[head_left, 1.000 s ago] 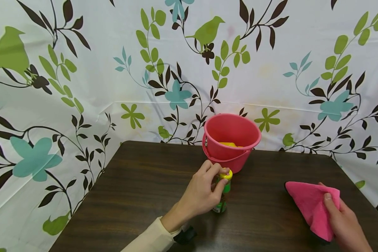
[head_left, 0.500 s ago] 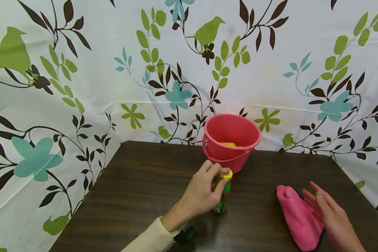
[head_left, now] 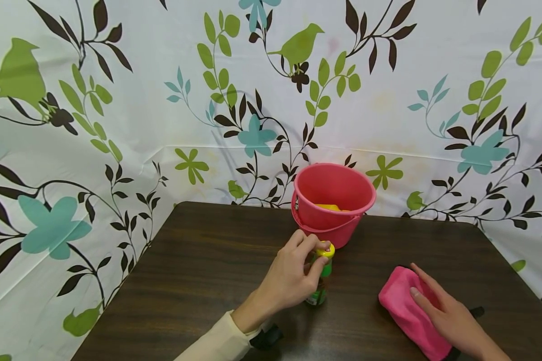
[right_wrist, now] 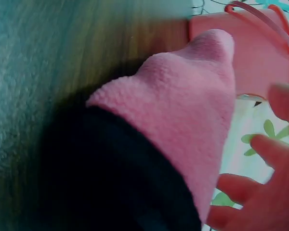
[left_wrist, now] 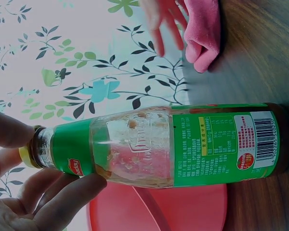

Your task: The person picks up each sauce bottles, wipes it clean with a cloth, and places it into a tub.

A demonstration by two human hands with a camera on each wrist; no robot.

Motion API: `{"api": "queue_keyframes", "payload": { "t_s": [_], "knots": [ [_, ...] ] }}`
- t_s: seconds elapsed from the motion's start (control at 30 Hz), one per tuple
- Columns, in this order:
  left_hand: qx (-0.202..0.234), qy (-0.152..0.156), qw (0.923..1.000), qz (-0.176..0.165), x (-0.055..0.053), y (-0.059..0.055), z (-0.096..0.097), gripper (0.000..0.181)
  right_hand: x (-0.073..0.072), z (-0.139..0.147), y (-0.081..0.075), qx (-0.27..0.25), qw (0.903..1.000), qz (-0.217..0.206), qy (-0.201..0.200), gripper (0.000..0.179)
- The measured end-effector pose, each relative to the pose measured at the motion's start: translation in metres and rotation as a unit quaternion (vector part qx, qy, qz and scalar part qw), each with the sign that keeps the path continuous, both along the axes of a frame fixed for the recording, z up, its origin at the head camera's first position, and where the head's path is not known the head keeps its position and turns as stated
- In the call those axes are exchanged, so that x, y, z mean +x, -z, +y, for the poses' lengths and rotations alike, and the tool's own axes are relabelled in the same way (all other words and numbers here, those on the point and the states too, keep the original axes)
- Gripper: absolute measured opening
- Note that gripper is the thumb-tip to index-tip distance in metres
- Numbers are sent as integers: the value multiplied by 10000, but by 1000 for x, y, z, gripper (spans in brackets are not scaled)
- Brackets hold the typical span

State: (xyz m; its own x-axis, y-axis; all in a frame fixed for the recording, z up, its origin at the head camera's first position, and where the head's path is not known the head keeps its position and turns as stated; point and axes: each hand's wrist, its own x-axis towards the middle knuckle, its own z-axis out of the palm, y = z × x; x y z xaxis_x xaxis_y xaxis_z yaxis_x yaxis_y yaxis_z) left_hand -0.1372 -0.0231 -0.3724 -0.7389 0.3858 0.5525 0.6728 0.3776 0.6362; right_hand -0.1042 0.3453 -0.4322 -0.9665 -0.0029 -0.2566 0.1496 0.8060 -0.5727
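With thumb and fingers my left hand (head_left: pixel 289 276) grips the cap and neck of a glass bottle (left_wrist: pixel 135 149) with green labels and a yellow cap (head_left: pixel 328 251). The bottle stands upright on the dark table, and the left wrist view shows brownish residue inside the glass. To the right, a folded pink cloth (head_left: pixel 402 301) with a dark edge lies on the table. My right hand (head_left: pixel 451 318) is at its right side, thumb over the cloth. In the right wrist view its fingers (right_wrist: pixel 238 187) are spread apart beside the fluffy cloth.
A pink bucket (head_left: pixel 339 233) with its handle down stands just behind the bottle, something yellow (head_left: pixel 328 206) inside. The dark wooden table (head_left: pixel 208 260) meets a white hanging sheet (head_left: pixel 153 115) printed with birds and leaves.
My right hand let go of the pink cloth, which dropped to the table and now lies folded further left. The hand moved left over it. My left hand and the bottle stayed put.
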Motion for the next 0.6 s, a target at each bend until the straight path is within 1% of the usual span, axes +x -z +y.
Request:
{"api": "queue_keyframes", "payload": {
  "t_s": [0.07,0.13,0.2,0.3,0.37,0.47,0.6],
  "knots": [
    [8,7,10000,18,0,0,0,19,1,-3,5,141,9995,55,-269,84],
    [1,4,10000,37,0,0,0,19,3,-6,13,210,9976,406,-520,81],
    [-12,-2,10000,40,0,0,0,19,6,-10,20,330,9934,838,-705,75],
    [-40,-2,10000,14,0,0,0,19,10,-15,28,599,9873,1197,-858,69],
    [-56,-1,10000,-3,0,0,0,19,11,-17,32,709,9853,1265,-904,67],
    [-87,-4,10000,-8,0,-1,0,18,12,-20,35,883,9838,1225,-965,67],
    [-182,-56,9998,5,1,-3,-1,18,13,-24,38,1322,9795,1158,-982,64]
  ]
}}
